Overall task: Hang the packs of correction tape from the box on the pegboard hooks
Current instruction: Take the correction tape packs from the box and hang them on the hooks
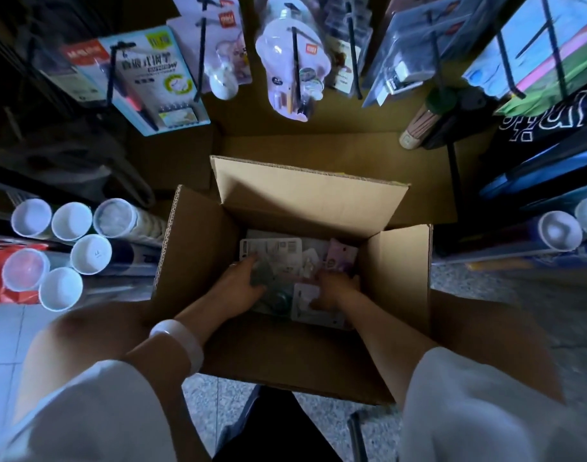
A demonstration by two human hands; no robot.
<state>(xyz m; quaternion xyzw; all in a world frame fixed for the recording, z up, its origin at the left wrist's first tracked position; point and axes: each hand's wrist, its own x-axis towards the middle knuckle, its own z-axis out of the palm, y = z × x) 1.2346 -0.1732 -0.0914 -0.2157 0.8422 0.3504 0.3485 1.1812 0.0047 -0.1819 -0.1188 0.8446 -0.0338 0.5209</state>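
Both hands: we are reaching into the box (295, 208); left hand (244, 278) and right hand (335, 288) are curling on packs (272, 251), gathering them.
Packs: lying loose, frame centre.
Hooks (295, 61): along the top, awaiting them.

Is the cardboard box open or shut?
Open: the cardboard box has its flaps folded outward, and both hands reach among packs inside.

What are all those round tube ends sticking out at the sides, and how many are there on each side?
They look like capped ends of rolled goods, facing the camera.
Caps left of the cardboard box, such as one white cap: 6
Caps right of the box, such as one cap: 2, the far one cut by the frame edge
Total: 8
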